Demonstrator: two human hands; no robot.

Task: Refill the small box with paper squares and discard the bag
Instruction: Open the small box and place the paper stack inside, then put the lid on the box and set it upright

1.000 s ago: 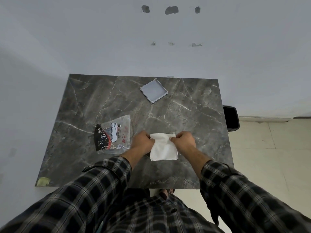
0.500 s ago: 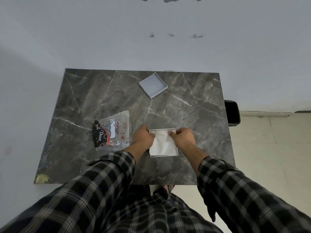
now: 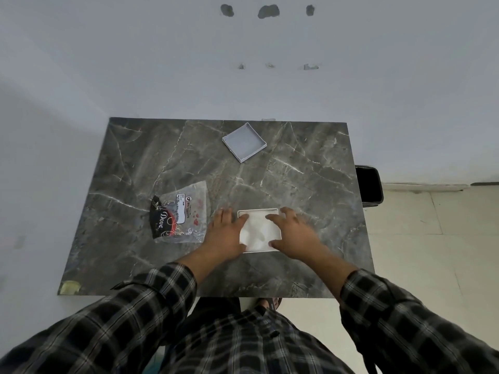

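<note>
Both grips have gone from pinching the paper (image 3: 259, 233) to open, left hand (image 3: 225, 234) and right hand (image 3: 294, 236) pressing it flat in the box (image 3: 258, 211) near the surface's front edge, so filling looks finished, with the bag (image 3: 181, 211) at left undiscarded.

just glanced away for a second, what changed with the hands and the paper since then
Both hands let go of the paper squares they were pinching a second ago. The left hand and right hand now lie open and flat, fingers spread, pressing the paper down into the small box. The bag, the lid and the bin stayed where they were.
</note>
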